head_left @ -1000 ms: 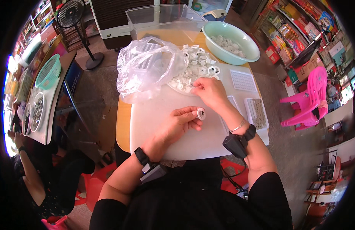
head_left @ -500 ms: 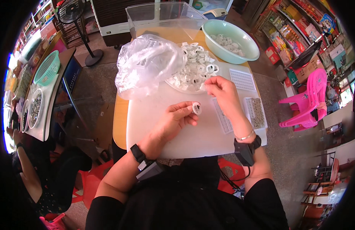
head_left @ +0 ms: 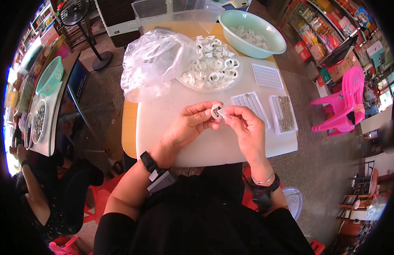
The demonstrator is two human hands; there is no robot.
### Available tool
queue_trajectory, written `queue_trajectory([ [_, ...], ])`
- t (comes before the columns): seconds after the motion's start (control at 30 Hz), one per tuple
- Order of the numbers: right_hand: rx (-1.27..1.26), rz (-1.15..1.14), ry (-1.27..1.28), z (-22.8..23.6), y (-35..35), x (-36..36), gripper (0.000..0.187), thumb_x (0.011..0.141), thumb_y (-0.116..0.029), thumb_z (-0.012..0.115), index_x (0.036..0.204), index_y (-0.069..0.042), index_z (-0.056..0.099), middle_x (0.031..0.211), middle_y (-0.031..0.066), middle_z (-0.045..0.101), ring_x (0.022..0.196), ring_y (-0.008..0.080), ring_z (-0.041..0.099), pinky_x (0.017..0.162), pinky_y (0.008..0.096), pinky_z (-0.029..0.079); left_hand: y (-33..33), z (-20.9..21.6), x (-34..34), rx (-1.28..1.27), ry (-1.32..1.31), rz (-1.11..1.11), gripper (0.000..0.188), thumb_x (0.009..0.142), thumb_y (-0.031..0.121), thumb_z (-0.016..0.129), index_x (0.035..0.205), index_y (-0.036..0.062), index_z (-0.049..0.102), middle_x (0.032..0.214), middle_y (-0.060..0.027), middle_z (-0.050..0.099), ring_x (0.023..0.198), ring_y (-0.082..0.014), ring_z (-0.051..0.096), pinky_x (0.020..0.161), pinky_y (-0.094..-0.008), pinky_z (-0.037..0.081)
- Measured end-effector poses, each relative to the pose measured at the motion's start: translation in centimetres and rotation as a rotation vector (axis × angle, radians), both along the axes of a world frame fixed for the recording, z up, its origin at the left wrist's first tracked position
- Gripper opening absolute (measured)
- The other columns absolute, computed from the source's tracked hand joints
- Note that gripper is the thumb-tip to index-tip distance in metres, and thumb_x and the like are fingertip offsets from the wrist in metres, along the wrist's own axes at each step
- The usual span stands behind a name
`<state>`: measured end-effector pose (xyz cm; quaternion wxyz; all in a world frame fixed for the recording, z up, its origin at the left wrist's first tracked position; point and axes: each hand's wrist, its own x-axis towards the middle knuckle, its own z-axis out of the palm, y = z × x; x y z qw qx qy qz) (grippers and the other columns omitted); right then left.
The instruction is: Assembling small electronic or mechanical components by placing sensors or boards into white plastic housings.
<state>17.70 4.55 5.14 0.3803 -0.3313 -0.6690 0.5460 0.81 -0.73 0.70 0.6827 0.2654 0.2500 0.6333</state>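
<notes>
My left hand (head_left: 192, 123) pinches a round white plastic part (head_left: 215, 111) with a dark opening in its face. Close against it, my right hand (head_left: 246, 129) is closed on a small white piece (head_left: 223, 113), thumb and forefinger together; its exact shape is too small to tell. Both hands meet over the near half of the white board (head_left: 163, 127). Beyond them, a heap of loose white plastic parts (head_left: 214, 63) lies on a round plate, partly behind a crumpled clear plastic bag (head_left: 156, 63).
On the board's right lie a tray (head_left: 250, 104), a tray filled with small greyish pieces (head_left: 285, 114) and a white grid tray (head_left: 268, 76). A pale green basin (head_left: 271, 46) with white parts stands behind. Pink chairs (head_left: 345, 102) are to the right; another person (head_left: 35, 191) sits at left.
My right hand has come from the plate's edge toward me, bringing a small white piece up to the round part in my left hand. The view has shifted slightly.
</notes>
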Motion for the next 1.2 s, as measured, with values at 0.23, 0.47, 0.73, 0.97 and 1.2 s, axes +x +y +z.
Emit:
queue_trajectory([
  [0.23,0.305,0.006,0.001,0.24,-0.51,0.1,0.012,0.084,0.005,0.059,0.094,-0.001,0.064,0.09,0.0086,0.063,0.079,0.017,0.065,0.07,0.0267,0.052,-0.1,-0.21,-0.14,0.02,0.008,-0.041,0.032,0.095,0.013,0.05,0.123,-0.0032,0.053,0.105,-0.0085,0.062,0.091,-0.0167,0.059,0.082,-0.029,0.049],
  [0.47,0.371,0.017,-0.019,0.25,-0.62,0.07,0.012,0.083,0.006,0.06,0.093,-0.001,0.064,0.088,0.0085,0.062,0.078,0.0173,0.064,0.068,0.0272,0.052,-0.13,-0.3,-0.06,0.042,0.059,-0.063,0.033,0.095,0.014,0.051,0.122,-0.0037,0.054,0.109,-0.0101,0.062,0.093,-0.0179,0.059,0.082,-0.0304,0.049],
  [0.73,0.355,-0.013,-0.041,-0.11,-0.65,0.33,0.008,0.083,0.0,0.064,0.091,-0.001,0.066,0.086,0.0064,0.061,0.076,0.0137,0.059,0.067,0.0256,0.047,-0.18,-0.33,0.05,0.023,0.096,-0.068,0.033,0.095,0.014,0.052,0.123,-0.0034,0.054,0.106,-0.0104,0.063,0.091,-0.018,0.06,0.083,-0.0312,0.049],
  [0.97,0.422,-0.003,-0.04,-0.28,-0.54,0.6,0.011,0.083,0.004,0.062,0.092,-0.001,0.063,0.086,0.0086,0.062,0.076,0.0174,0.064,0.066,0.0278,0.051,-0.1,-0.3,0.12,0.03,0.11,-0.077,0.033,0.095,0.013,0.051,0.123,-0.0032,0.054,0.106,-0.0097,0.063,0.09,-0.0176,0.06,0.083,-0.0309,0.049],
  [1.2,0.443,-0.001,-0.03,-0.32,-0.59,0.51,0.011,0.083,0.004,0.062,0.092,-0.001,0.063,0.086,0.0085,0.062,0.076,0.0173,0.064,0.067,0.0274,0.052,-0.17,-0.31,-0.05,0.044,0.108,-0.086,0.033,0.095,0.013,0.051,0.124,-0.0031,0.053,0.107,-0.0095,0.062,0.092,-0.0173,0.059,0.084,-0.0306,0.049],
])
